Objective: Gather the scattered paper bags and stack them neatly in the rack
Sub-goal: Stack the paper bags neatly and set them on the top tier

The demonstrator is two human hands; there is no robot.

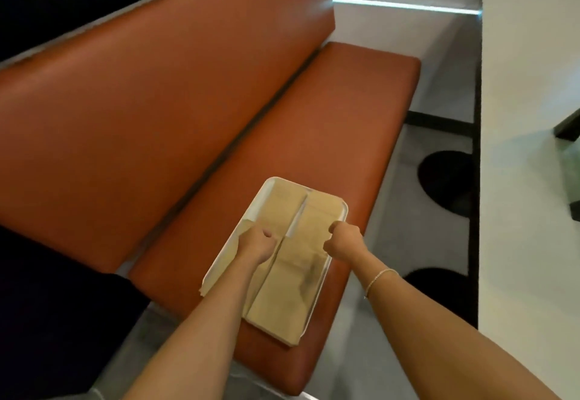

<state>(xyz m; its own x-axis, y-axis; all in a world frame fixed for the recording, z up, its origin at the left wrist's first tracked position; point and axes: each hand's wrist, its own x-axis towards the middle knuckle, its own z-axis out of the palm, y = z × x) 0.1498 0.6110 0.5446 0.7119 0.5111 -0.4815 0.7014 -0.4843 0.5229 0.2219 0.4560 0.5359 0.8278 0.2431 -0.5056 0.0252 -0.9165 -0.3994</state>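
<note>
Head view: paper bags gathered into white rack, task judged near its end.
Two piles of flat brown paper bags (292,274) lying side by side in one white rack (340,211) on orange bench seat (345,110); exact bag count per pile not readable. Two hands over piles: left hand (255,241) and right hand (343,239), fingers curled tight; holding a bag edge or nothing, cannot tell. No stray bags in sight; probably only squaring piles left.
</note>
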